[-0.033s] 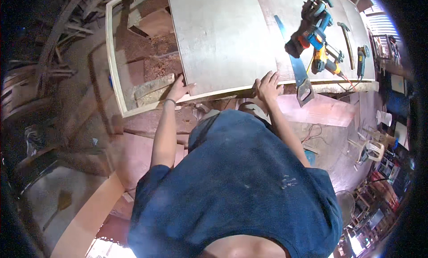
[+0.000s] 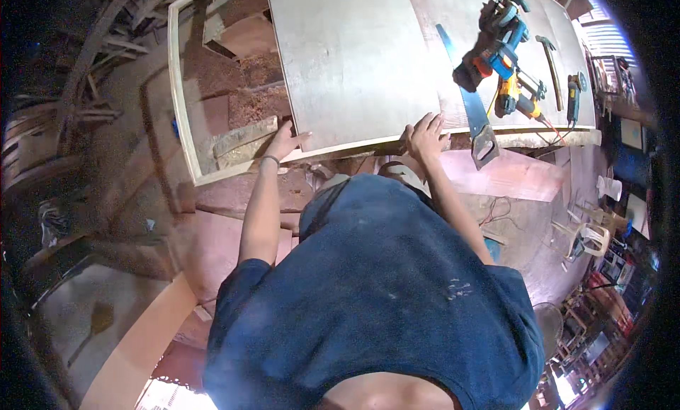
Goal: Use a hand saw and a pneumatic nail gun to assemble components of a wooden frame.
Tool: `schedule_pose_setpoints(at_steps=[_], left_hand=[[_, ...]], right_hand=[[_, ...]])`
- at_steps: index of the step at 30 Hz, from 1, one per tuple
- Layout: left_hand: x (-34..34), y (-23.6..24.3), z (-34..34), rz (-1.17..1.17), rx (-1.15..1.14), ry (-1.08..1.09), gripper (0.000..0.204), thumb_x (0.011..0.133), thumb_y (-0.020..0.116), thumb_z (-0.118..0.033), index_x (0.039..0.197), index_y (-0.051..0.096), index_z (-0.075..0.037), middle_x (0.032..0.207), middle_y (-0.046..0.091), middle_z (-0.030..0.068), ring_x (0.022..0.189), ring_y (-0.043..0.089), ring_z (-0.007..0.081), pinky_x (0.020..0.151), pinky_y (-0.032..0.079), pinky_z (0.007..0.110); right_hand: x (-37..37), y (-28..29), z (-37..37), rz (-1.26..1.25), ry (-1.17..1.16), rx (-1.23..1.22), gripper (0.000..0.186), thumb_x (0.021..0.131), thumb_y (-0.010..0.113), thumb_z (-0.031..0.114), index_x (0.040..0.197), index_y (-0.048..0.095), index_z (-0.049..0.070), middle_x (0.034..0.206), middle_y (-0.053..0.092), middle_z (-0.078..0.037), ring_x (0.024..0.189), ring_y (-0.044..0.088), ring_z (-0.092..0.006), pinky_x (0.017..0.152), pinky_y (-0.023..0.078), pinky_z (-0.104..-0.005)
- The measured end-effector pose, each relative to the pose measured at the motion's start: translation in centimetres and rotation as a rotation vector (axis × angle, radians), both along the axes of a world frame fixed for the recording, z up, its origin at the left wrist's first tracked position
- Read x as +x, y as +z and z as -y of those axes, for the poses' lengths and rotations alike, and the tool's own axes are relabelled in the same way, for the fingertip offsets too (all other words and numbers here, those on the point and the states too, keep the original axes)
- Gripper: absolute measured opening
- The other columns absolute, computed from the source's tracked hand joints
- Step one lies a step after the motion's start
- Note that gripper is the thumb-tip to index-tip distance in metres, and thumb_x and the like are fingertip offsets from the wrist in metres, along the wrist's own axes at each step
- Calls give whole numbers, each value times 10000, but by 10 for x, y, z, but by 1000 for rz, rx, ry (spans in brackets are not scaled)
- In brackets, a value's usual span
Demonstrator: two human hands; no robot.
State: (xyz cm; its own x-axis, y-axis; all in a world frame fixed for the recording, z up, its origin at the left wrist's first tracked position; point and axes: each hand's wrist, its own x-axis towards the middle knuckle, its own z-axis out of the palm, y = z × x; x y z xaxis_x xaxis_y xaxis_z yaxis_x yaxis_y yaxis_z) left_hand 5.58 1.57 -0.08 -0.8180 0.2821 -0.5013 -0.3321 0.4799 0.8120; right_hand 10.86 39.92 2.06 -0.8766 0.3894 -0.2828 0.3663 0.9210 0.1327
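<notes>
A pale board [image 2: 354, 63] lies in a wooden frame [image 2: 185, 126] whose left section is uncovered. My left hand [image 2: 283, 142] touches the board's lower left corner, thumb and index finger apart, other fingers partly hidden. My right hand [image 2: 426, 139] rests open on the board's near edge, fingers spread. Just right of it a hand saw [image 2: 484, 144] lies with its handle over the edge. Beside the saw are blue-and-black power tools [image 2: 504, 52], a yellow power tool [image 2: 511, 94], a hammer [image 2: 554, 73] and an angle grinder [image 2: 575, 98].
A wooden piece [image 2: 241, 141] lies below the open section. Pink sheets [image 2: 506, 172], loose cords [image 2: 496, 211] and a plastic chair [image 2: 591, 240] are at right. Timber [image 2: 113, 70] is piled at upper left. A curved light board [image 2: 142, 339] is at lower left.
</notes>
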Motion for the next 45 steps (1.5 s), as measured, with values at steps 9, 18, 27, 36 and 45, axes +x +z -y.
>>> schedule_pose_setpoints(at_steps=[9,18,27,36,45], left_hand=[[4,-22,-5,88,150,127,563,798,734,-198,1208,437,48,1126,590,163,993,573,202,841,480,322],[-8,-10,-31,-52,50,105,743,738,802,-282,1292,406,14,1260,534,169,1146,512,258,993,381,357],[-12,-1,-52,-88,29,149,776,753,777,-362,1318,406,19,1261,545,139,1135,522,243,987,385,348],[-12,27,-70,-218,-493,226,984,694,803,-384,1423,264,-2,1427,329,230,1313,329,357,1081,278,413],[-130,85,-163,-567,-810,-152,931,712,755,-426,1458,279,-137,1500,159,217,1379,137,403,1110,183,489]], right_hand=[[-4,-5,34,62,69,-101,901,850,304,711,1501,75,133,1498,-4,-328,1374,-40,-524,1083,42,-628],[4,4,25,-191,62,-214,883,823,409,702,1491,180,173,1511,76,-290,1374,32,-523,1077,97,-635],[-1,41,-79,-316,-180,-627,303,838,590,324,1082,644,154,815,672,-128,775,656,-302,749,520,-395],[-83,63,-359,-532,-2,-125,638,757,545,-9,1368,403,105,1157,550,-204,1035,545,-369,864,450,-440],[-138,42,-403,-121,168,17,675,805,494,-10,1437,284,102,1105,526,-215,1005,520,-377,873,419,-447]])
